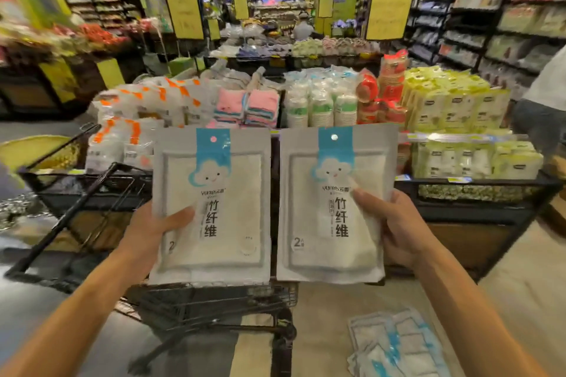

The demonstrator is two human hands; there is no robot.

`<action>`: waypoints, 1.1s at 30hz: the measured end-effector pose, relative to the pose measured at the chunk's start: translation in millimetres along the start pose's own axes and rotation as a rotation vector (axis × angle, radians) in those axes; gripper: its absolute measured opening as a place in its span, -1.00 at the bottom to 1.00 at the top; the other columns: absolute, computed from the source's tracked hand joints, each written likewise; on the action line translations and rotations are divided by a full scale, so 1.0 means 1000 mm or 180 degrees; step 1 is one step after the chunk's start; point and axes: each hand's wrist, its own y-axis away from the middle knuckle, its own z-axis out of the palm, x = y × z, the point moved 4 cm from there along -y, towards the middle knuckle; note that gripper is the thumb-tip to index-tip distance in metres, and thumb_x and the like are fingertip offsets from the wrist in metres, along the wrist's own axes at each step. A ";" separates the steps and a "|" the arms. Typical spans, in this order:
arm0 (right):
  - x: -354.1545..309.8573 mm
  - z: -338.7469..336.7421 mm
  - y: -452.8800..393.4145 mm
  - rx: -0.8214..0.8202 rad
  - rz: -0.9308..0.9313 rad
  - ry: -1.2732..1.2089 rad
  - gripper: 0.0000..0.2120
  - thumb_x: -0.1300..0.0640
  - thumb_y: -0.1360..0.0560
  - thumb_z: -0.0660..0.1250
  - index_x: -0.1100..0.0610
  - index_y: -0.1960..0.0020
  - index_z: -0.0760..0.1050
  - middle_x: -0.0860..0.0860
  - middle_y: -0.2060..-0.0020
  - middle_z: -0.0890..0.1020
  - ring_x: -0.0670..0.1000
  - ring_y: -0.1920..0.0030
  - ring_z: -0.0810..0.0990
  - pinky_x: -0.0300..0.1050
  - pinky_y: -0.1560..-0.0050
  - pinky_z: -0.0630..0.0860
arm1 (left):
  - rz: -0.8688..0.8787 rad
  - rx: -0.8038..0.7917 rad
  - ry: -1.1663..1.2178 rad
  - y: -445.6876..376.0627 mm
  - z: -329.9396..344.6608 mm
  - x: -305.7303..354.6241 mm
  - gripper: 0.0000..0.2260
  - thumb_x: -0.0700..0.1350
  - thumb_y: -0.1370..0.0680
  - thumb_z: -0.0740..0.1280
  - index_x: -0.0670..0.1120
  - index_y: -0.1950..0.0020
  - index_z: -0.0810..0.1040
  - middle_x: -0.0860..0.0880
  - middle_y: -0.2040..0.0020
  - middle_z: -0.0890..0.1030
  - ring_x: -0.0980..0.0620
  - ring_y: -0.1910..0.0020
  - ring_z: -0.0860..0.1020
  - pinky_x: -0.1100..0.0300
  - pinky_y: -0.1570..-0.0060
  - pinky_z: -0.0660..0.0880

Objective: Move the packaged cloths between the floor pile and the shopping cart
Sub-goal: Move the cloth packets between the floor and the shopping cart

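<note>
I hold two packaged cloths upright side by side in front of me. My left hand (153, 229) grips the left pack (214, 211) at its lower left edge, thumb across the front. My right hand (398, 229) grips the right pack (332, 208) at its right edge, thumb on the front. Both packs are grey-white with a blue cloud face and black lettering. Below them stands the black wire shopping cart (214, 306). A pile of several similar packs (395, 343) lies on the floor at the lower right.
A low display stand (459, 190) with stacked tissue packs, paper cups and pink cloths fills the space ahead. A black basket frame (76, 190) stands to the left. Shelving runs along the right wall. A person (542, 107) stands at the far right edge.
</note>
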 end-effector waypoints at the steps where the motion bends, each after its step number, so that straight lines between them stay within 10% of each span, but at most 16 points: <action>1: 0.008 0.021 -0.008 -0.0069 0.0047 0.0027 -0.62 0.23 -0.47 0.43 0.31 -0.26 0.59 0.26 -0.11 0.72 0.22 -0.06 0.75 0.10 0.01 0.71 | 0.0020 0.0050 -0.0012 0.000 -0.024 0.000 -0.15 0.15 0.01 0.72 -0.13 -0.21 0.64 -0.17 -0.11 0.72 -0.19 -0.07 0.70 -0.03 0.04 0.67; 10: 0.074 0.169 -0.076 -0.0401 0.0385 0.0051 -0.66 0.21 -0.55 0.42 0.27 -0.31 0.58 0.26 -0.18 0.69 0.32 -0.21 0.67 0.38 -0.31 0.51 | -0.0039 0.0753 0.0059 -0.009 -0.188 -0.009 -0.60 -0.04 -0.32 0.57 -0.06 -0.14 0.66 -0.08 -0.04 0.74 -0.16 -0.04 0.70 -0.18 -0.11 0.59; 13: 0.093 0.196 -0.102 -0.0479 0.0512 0.0040 -0.63 0.20 -0.54 0.45 0.27 -0.33 0.57 0.28 -0.21 0.68 0.34 -0.24 0.65 0.42 -0.34 0.47 | -0.0020 0.0835 0.0034 -0.018 -0.218 -0.016 -0.24 0.21 -0.01 0.69 -0.06 -0.13 0.67 -0.07 -0.02 0.75 -0.09 0.03 0.73 0.01 0.11 0.66; 18: 0.109 0.226 -0.145 -0.0611 0.0535 0.0219 -0.59 0.21 -0.50 0.41 0.32 -0.32 0.55 0.27 -0.18 0.69 0.25 -0.15 0.71 0.24 -0.13 0.66 | -0.0255 0.0771 0.0282 -0.040 -0.244 -0.038 -0.54 -0.08 -0.34 0.59 -0.06 -0.23 0.66 -0.12 -0.17 0.71 -0.16 -0.13 0.68 -0.17 -0.14 0.58; 22: 0.126 0.228 -0.188 -0.0565 0.0618 0.0134 -0.59 0.21 -0.51 0.42 0.28 -0.33 0.56 0.25 -0.20 0.69 0.29 -0.23 0.67 0.32 -0.28 0.55 | -0.0379 0.0917 0.0339 -0.072 -0.247 -0.050 -0.40 -0.09 -0.20 0.65 -0.17 -0.21 0.64 -0.18 -0.09 0.72 -0.22 -0.06 0.70 0.00 0.14 0.68; 29: 0.152 0.215 -0.271 -0.0502 0.0748 0.0159 -0.66 0.24 -0.53 0.39 0.27 -0.29 0.58 0.21 -0.15 0.72 0.22 -0.14 0.72 0.14 -0.08 0.69 | -0.0645 0.0989 0.0142 -0.144 -0.245 -0.075 -0.23 0.08 -0.14 0.68 -0.18 -0.28 0.61 -0.19 -0.12 0.71 -0.24 -0.09 0.69 -0.25 -0.14 0.58; 33: 0.172 0.197 -0.308 -0.0449 0.0936 0.0091 -0.68 0.24 -0.54 0.39 0.28 -0.27 0.58 0.22 -0.14 0.72 0.19 -0.09 0.74 0.05 0.04 0.72 | -0.0870 0.1162 0.0262 -0.187 -0.240 -0.103 -0.48 -0.19 -0.32 0.59 -0.25 -0.25 0.61 -0.25 -0.11 0.70 -0.30 -0.10 0.67 -0.28 -0.18 0.55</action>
